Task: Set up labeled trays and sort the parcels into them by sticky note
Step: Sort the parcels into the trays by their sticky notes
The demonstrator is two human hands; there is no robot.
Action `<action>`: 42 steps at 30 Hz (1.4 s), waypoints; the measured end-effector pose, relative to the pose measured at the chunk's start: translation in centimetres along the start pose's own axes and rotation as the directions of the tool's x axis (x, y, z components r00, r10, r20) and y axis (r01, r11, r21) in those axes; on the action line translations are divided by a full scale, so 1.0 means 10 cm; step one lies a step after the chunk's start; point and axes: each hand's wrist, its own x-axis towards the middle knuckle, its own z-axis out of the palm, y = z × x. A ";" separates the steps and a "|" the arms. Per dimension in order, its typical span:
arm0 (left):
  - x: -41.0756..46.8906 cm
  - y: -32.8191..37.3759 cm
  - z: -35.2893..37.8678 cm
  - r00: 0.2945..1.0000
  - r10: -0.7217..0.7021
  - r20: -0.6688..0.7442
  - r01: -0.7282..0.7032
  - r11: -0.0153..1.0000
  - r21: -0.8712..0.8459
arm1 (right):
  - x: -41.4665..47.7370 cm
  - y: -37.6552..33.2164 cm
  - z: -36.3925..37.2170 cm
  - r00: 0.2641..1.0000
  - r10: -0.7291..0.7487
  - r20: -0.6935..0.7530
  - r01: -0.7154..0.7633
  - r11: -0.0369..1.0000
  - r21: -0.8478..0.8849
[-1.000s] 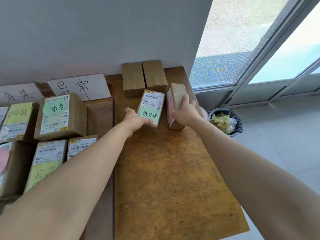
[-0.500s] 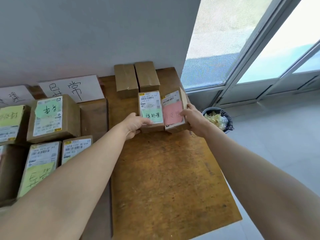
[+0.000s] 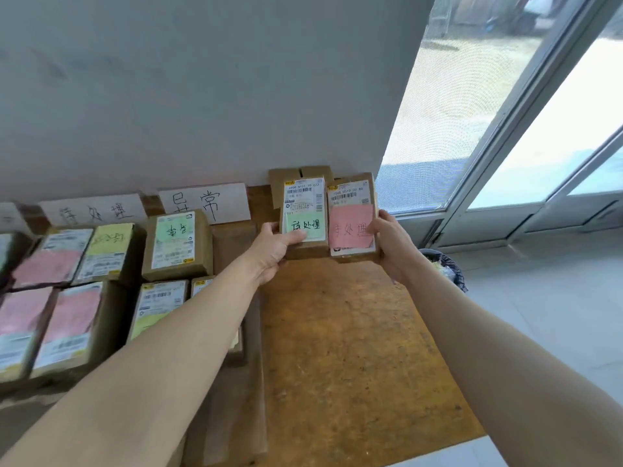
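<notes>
Now, head view: lifted off the bench [image 3: 354,348] versus a second ago, green-note parcel [image 3: 305,203] and pink-note parcel [image 3: 350,200] held side by side, touching, labels facing up. Fingers of left hand [image 3: 269,252] clamped on green, of right hand [image 3: 392,246] on pink. Reads as matching notes; probably both bound for the left sign [image 3: 94,212].
</notes>
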 end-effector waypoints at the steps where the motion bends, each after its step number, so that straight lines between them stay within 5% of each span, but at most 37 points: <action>1: -0.09 0.07 -0.05 1.000 0.027 0.001 -0.027 1.000 0.000 | -0.07 -0.05 0.08 1.000 -0.025 0.001 0.025 1.000 0.018; 12: -1.16 0.69 -0.90 0.960 0.276 0.048 -0.276 0.961 -0.005 | -0.79 -0.59 1.01 0.967 -0.243 0.071 0.241 0.970 0.032; 20: -1.76 0.76 -1.52 0.937 0.348 0.016 -0.348 0.937 0.016 | -1.24 -0.67 1.58 0.968 -0.230 0.097 0.224 0.972 0.065; 42: -2.49 0.22 -2.58 0.940 0.255 -0.225 -0.246 0.967 0.069 | -1.63 -0.17 2.49 0.967 -0.100 0.233 0.114 0.992 -0.050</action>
